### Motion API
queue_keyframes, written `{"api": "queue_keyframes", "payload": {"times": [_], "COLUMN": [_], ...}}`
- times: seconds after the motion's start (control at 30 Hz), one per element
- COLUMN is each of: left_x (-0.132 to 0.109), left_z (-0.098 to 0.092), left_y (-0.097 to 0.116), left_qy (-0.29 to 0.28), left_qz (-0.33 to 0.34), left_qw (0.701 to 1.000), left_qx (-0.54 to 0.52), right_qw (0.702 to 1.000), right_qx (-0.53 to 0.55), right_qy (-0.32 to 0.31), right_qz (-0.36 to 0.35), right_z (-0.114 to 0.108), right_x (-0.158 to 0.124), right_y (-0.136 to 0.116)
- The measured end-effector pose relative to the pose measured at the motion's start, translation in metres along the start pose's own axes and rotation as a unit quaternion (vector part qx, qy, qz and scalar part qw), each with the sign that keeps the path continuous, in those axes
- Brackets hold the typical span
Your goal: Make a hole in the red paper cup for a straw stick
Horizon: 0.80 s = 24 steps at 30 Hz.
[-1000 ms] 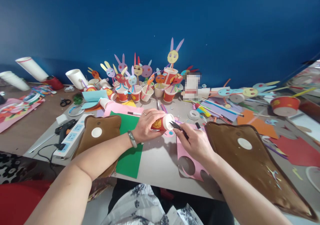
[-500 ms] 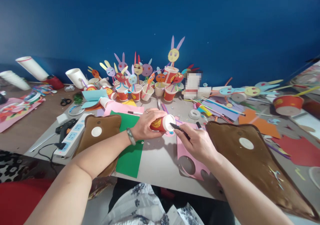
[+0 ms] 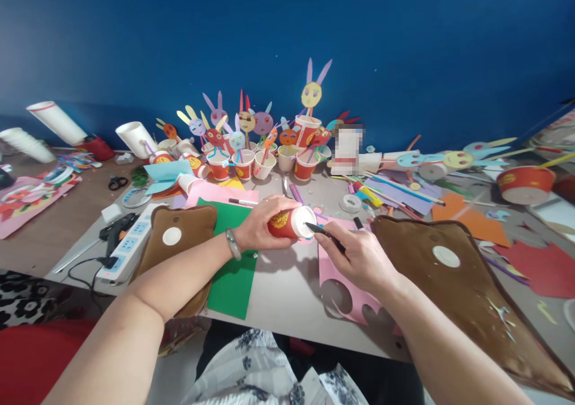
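While left hand grips one cup, right hand grips one blade.

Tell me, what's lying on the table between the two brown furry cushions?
In the head view, between the left brown cushion and the right brown cushion lie a green paper sheet and a pink paper sheet with round holes.

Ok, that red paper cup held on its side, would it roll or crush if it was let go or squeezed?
The red paper cup lies sideways in the left hand, so set down like that it would probably roll in a curve, being tapered. It looks thin and empty, likely very light and easily dented. The right hand points a dark tool at its base.
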<state>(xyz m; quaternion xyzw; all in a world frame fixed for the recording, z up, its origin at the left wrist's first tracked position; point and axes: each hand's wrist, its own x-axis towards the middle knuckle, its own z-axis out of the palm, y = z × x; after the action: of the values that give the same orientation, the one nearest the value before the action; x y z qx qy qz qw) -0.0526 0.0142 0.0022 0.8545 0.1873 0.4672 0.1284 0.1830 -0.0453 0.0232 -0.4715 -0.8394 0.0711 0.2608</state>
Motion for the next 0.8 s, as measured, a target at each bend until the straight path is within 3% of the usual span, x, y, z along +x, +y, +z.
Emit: {"api": "queue_keyframes", "payload": {"times": [0.8], "left_x": [0.0003], "left_z": [-0.0033], "left_y": [-0.0008], "left_qy": [-0.027], "left_qz": [-0.008], "left_qw": [0.999], "left_qx": [-0.039], "right_qw": [0.999], "right_qx": [0.032], "right_qy": [-0.037], "right_qz": [-0.020], "right_z": [-0.0061], "right_x": [0.0030], "right_y": [-0.0016]}}
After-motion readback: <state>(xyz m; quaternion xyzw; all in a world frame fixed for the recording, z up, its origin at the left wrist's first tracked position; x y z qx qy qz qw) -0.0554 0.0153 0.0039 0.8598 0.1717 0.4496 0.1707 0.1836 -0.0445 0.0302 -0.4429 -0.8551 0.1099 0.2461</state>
